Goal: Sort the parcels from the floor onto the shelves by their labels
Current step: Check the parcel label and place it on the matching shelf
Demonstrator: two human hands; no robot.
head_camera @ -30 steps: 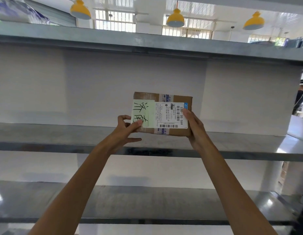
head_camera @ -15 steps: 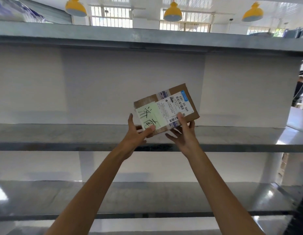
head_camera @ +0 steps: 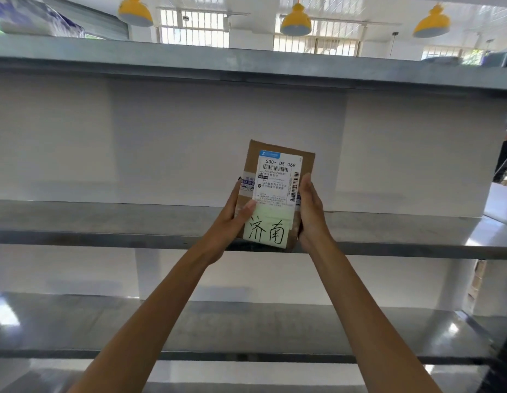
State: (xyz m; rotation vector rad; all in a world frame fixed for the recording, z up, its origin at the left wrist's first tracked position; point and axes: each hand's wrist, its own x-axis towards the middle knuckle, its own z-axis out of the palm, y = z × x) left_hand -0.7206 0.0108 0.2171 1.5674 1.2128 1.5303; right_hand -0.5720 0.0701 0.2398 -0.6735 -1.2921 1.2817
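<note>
A small brown cardboard parcel (head_camera: 278, 177) stands upright in front of the middle shelf (head_camera: 104, 222). It carries a white shipping label reading "530- D5 069" and a pale green note (head_camera: 268, 229) with handwritten characters at its lower end. My left hand (head_camera: 232, 219) grips its left edge, thumb on the front face. My right hand (head_camera: 310, 211) clasps its right edge. The parcel's lower edge is level with the shelf's front lip; whether it touches the shelf I cannot tell.
Grey metal shelves run across the view: an upper shelf (head_camera: 246, 66), the middle one, and a lower shelf (head_camera: 246, 330), with white back panels. A wrapped bundle (head_camera: 33, 18) lies on top at the far left. A person (head_camera: 506, 157) stands at the right edge.
The parcel has been turned from lying sideways, through a tilt, to standing upright with the green note at the bottom. Both hands have shifted to its side edges.
</note>
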